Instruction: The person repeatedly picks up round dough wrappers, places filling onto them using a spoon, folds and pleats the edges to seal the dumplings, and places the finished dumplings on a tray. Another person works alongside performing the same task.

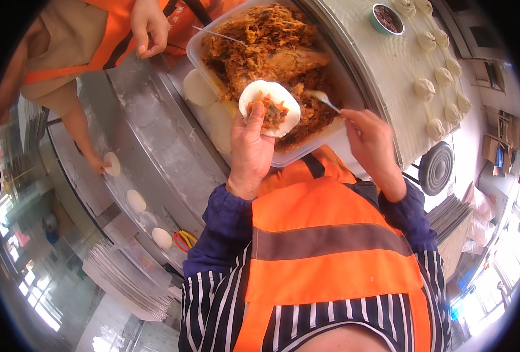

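On my left hand (253, 147) lies a round dough wrapper (291, 112), my thumb pressing on the orange shredded filling (276, 115) at its middle. My right hand (372, 143) grips the handle of a metal spoon (329, 103), whose bowl end is in the filling heap. That heap of shredded filling (264, 31) fills much of a clear plastic tub (286, 159) before me. A second thin metal handle (218, 35) sticks out of the heap at the upper left. Flat dough wrappers (200, 88) lie left of the tub, partly hidden by it.
Several pleated buns (426, 89) and a small bowl of dark filling (386, 19) stand on a cloth-covered tray (374, 57) at the right. A co-worker's hand (150, 31) hangs near the tub; another hand (99, 163) holds a dough disc over the steel conveyor (154, 220) at the left.
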`<act>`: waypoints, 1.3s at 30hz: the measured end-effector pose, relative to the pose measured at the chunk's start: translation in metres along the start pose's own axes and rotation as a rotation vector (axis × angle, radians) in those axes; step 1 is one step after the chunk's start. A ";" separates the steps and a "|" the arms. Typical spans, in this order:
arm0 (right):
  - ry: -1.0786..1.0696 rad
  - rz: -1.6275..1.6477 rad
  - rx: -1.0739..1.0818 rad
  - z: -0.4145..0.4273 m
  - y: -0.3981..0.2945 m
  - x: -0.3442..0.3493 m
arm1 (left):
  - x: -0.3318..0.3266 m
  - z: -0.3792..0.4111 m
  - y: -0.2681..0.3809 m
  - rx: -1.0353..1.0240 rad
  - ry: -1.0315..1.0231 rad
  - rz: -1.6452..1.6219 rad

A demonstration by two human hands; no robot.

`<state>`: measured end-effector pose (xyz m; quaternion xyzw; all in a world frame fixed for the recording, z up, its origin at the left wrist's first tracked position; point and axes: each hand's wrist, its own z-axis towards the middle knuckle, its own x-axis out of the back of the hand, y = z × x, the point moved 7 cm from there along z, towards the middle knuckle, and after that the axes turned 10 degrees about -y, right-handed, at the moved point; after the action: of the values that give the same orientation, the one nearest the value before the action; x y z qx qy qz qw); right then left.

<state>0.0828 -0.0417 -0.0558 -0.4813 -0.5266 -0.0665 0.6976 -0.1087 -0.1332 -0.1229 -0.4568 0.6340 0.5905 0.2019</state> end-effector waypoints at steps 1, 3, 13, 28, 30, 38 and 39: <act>-0.030 -0.084 0.005 0.000 0.010 -0.016 | 0.000 0.000 0.000 0.018 -0.005 -0.018; -0.241 -0.196 -0.115 0.001 0.023 -0.056 | -0.010 0.000 0.000 0.085 -0.037 -0.222; -0.409 0.951 -0.426 0.034 0.007 -0.039 | -0.026 -0.019 -0.016 0.210 -0.116 0.014; -0.355 0.490 0.071 0.042 -0.037 -0.013 | -0.027 -0.020 -0.004 0.141 -0.135 0.403; -0.238 0.369 0.251 0.037 -0.053 -0.003 | -0.026 -0.019 -0.005 0.153 -0.131 0.405; -0.234 0.298 0.327 0.035 -0.065 -0.006 | -0.013 -0.015 -0.011 0.276 -0.093 0.410; -0.220 0.303 0.356 0.033 -0.071 -0.005 | -0.011 -0.014 -0.009 0.200 -0.126 0.557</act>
<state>0.0161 -0.0569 -0.0176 -0.4288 -0.5246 0.1850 0.7118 -0.0919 -0.1413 -0.1157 -0.2056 0.7763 0.5847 0.1150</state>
